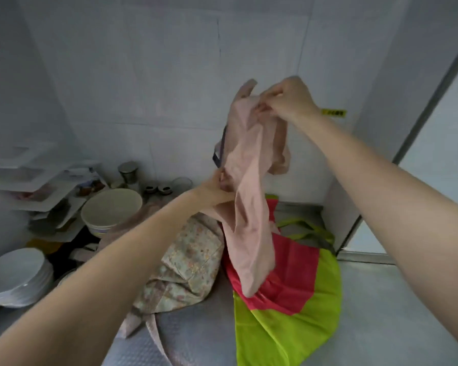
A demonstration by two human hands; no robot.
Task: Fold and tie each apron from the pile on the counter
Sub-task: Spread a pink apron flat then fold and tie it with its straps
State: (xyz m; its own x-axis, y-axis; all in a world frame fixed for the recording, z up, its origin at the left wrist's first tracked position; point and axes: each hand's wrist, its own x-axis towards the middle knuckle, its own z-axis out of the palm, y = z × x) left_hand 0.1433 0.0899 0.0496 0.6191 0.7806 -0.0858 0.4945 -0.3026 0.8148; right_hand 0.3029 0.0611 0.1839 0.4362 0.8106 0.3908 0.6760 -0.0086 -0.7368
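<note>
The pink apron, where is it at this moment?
In the head view the pink apron hangs right of centre, above the red and green apron. The right hand pinches its top and the left hand grips its side.

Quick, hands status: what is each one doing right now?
Left hand: pinches the pink apron partway down its edge.
Right hand: grips the pink apron's top, holding it up above the counter.

pale tiled wall [169, 75] behind a grey counter [394, 313], dim light.
</note>
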